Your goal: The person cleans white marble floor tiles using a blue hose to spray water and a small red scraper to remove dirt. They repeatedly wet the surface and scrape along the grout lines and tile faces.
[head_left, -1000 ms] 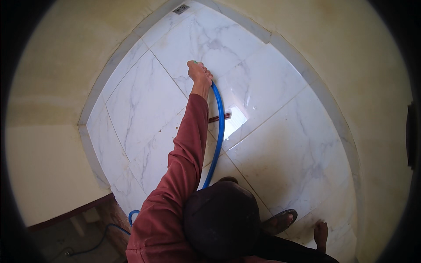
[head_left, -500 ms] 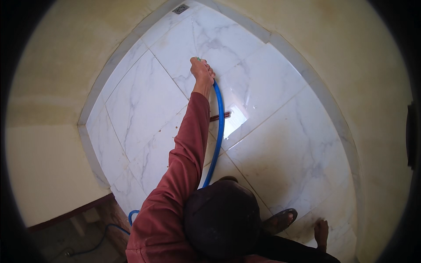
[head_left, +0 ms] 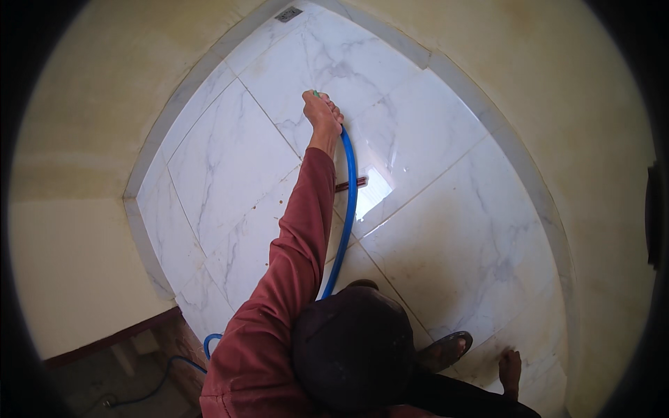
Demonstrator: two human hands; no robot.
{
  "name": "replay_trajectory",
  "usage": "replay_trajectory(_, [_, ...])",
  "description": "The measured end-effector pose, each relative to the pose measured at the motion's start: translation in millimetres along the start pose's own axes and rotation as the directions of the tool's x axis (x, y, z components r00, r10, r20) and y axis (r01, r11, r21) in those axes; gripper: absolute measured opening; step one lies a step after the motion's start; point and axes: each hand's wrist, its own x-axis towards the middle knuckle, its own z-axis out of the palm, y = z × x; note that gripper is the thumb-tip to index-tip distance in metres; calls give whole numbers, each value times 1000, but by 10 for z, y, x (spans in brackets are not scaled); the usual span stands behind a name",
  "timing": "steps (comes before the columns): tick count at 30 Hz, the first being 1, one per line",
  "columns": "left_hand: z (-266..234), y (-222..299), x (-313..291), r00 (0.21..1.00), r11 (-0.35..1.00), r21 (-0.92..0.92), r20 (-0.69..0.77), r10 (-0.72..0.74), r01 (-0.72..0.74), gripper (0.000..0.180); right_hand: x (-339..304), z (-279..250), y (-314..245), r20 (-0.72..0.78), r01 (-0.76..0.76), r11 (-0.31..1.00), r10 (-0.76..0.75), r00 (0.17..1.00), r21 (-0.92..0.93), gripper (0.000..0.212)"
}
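My left hand (head_left: 322, 113), at the end of a red sleeve, is stretched out over the floor and closed around a blue hose (head_left: 350, 188). A bit of green (head_left: 316, 93) shows at the thumb; the hose's end is otherwise hidden by the fingers. From the fist the hose curves down along my forearm and passes behind a rounded dark cloth shape (head_left: 352, 348). What looks like my right hand (head_left: 511, 369) shows small and shadowed beyond a dark trouser leg, away from the hose. Its fingers are too indistinct to read.
White marbled tiles (head_left: 237, 153) look wet near a bright reflection (head_left: 374, 194), with small brown specks left of it. A drain grate (head_left: 287, 14) sits in the far corner. Yellowish walls (head_left: 529, 63) enclose the floor. Sandalled foot (head_left: 446, 350) lower right; thinner hose (head_left: 164, 380) lower left.
Almost nothing differs. My left arm and the hose have shifted very slightly to the right; the grip is the same.
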Motion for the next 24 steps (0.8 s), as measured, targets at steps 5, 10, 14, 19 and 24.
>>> replay_trajectory(5, [-7, 13, -12, 1000, 1000, -6, 17, 18, -18, 39, -1, 22, -19, -28, 17, 1000, -18, 999, -21, 12])
replay_trajectory(10, [11, 21, -34, 999, 1000, -5, 22, 24, -24, 36, -14, 23, -21, -46, 35, 999, -36, 998, -25, 10])
replay_trajectory(14, [13, 15, -48, 998, 999, -5, 48, 34, -34, 36, -12, 21, -25, -46, 26, 1000, -26, 999, -9, 11])
replay_trajectory(19, [3, 20, -39, 998, 999, -1, 45, 46, -46, 36, 9, 33, -17, -43, 20, 1000, -20, 999, -9, 12])
replay_trajectory(24, [-34, 39, -35, 998, 999, -6, 41, 44, -44, 35, 2, 0, -108, -27, 3, 1000, -3, 1000, 15, 15])
